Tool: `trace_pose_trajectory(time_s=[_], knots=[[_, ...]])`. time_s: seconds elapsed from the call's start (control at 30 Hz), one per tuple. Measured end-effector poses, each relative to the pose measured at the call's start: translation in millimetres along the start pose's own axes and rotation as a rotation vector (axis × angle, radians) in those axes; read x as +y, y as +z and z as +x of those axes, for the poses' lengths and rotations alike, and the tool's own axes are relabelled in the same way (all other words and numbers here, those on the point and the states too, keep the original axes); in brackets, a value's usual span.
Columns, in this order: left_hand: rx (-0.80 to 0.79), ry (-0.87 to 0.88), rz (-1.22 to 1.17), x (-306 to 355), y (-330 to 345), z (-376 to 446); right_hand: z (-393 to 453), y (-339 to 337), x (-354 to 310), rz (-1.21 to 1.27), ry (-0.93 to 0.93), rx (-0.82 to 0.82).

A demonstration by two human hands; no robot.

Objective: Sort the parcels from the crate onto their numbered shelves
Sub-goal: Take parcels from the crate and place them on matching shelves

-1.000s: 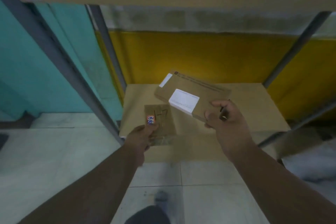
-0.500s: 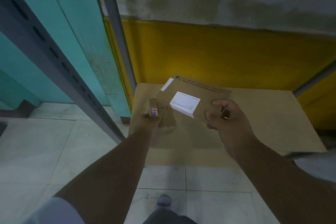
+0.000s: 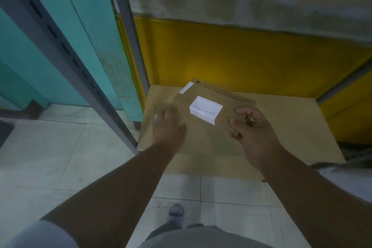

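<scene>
I see my right hand (image 3: pixel 254 133) pinching the near right edge of a brown envelope (image 3: pixel 227 99) with a white label (image 3: pixel 205 109), held over the back left part of the bottom shelf (image 3: pixel 285 127). My left hand (image 3: pixel 168 127) is blurred above the shelf's left edge, over a small parcel (image 3: pixel 161 107); I cannot tell whether it grips. A grey post (image 3: pixel 66 54) stands left.
</scene>
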State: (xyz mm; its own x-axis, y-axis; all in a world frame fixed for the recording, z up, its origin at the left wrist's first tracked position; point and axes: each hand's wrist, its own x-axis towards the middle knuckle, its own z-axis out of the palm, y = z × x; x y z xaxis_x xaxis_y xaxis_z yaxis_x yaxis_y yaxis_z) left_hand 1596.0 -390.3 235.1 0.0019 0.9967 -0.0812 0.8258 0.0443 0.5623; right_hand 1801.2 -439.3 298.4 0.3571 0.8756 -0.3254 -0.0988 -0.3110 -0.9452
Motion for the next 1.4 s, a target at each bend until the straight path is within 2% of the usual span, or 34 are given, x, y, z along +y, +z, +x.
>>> trace_pose_trajectory(time_s=[0.07, 0.13, 0.17, 0.23, 0.3, 0.43, 0.5, 0.6, 0.67, 0.73, 0.83, 0.93, 1.0, 1.1, 1.23, 1.33, 1.4], knots=[[-0.016, -0.054, -0.247, 12.7, -0.2, -7.3, -4.0, -14.3, -9.5, 0.103, 0.091, -0.061], [-0.023, -0.151, -0.593, 28.8, -4.8, -16.6, -8.5, -29.7, -20.5, 0.212, 0.2, -0.149], [-0.055, -0.183, -0.766, 35.8, -6.7, -21.0, -10.5, -37.4, -24.8, 0.231, 0.246, -0.184], [-0.22, -0.196, -1.014, 50.1, -9.7, -33.1, -14.0, -51.0, -29.5, 0.268, 0.333, -0.244], [-0.359, -0.182, -1.082, 61.9, -7.6, -46.8, -17.2, -62.5, -28.6, 0.298, 0.424, -0.303], [-0.445, -0.151, -1.165, 87.6, 11.5, -80.9, -22.5, -86.0, -22.1, 0.177, 0.561, -0.444], [-0.418, -0.177, -1.221, 100.0, 23.4, -96.2, -23.8, -97.8, -18.0, 0.057, 0.566, -0.506], [-0.226, -0.28, -1.298, 108.8, 35.3, -115.5, -28.1, -108.1, -9.8, -0.174, 0.542, -0.528], [-0.116, -0.402, -1.285, 109.7, 34.2, -126.3, -33.3, -109.6, -4.0, -0.346, 0.471, -0.512], [-0.041, -0.478, -1.213, 110.6, 26.6, -133.4, -39.1, -104.8, -1.6, -0.379, 0.36, -0.493], [0.069, -0.516, -1.17, 106.1, 12.5, -135.6, -47.4, -89.7, 0.2, -0.381, 0.16, -0.478], [0.08, -0.509, -1.168, 92.0, 2.3, -127.9, -53.9, -70.2, 2.1, -0.564, -0.096, -0.503], [0.053, -0.493, -1.162, 81.0, -4.7, -117.2, -53.1, -55.3, 6.2, -0.599, -0.179, -0.485], [0.001, -0.453, -1.078, 60.8, -21.5, -100.2, -47.8, -30.1, 5.5, -0.567, -0.189, -0.418], [-0.157, -0.311, -0.849, 26.6, -55.7, -80.1, -28.7, -2.6, -24.8, -0.54, -0.226, -0.209], [-0.335, -0.217, -0.677, 9.6, -76.6, -66.2, -9.3, 9.6, -46.6, -0.606, -0.228, -0.271], [-0.308, -0.204, -0.598, 3.9, -84.7, -58.6, -2.8, 16.8, -48.9, -0.613, -0.208, -0.289]])
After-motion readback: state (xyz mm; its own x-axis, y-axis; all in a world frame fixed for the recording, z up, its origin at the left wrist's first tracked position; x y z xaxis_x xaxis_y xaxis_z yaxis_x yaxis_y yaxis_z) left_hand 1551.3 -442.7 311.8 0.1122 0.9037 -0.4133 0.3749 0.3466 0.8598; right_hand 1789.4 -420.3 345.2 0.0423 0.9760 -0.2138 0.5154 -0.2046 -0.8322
